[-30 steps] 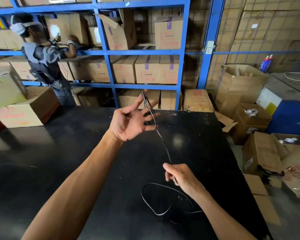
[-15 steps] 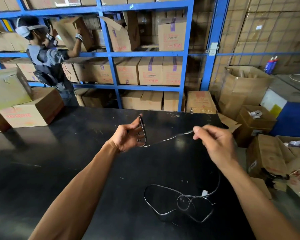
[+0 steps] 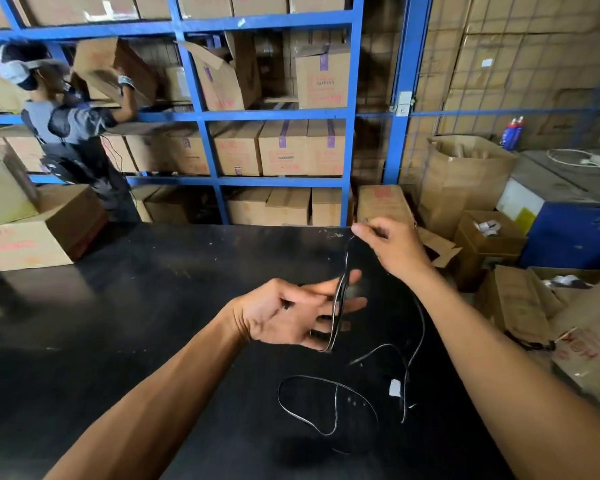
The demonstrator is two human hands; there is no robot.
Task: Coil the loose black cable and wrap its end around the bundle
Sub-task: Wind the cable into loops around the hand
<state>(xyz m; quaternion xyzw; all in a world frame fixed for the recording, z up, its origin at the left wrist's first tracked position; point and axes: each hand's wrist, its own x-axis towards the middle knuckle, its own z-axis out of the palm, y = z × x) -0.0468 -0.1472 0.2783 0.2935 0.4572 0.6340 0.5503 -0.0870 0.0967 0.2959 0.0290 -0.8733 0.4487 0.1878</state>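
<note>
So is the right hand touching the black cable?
Touching. The head view shows the right hand pinching the black cable between thumb and fingertips, above the left hand.

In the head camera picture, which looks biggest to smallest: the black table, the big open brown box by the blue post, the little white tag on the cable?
1. black table
2. open brown box
3. white tag

The gaps are plain despite differing nearness to the camera.

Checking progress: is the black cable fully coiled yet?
No. A few turns loop the left hand; the rest of the black cable sprawls loose on the table, fed by the right hand.
</note>
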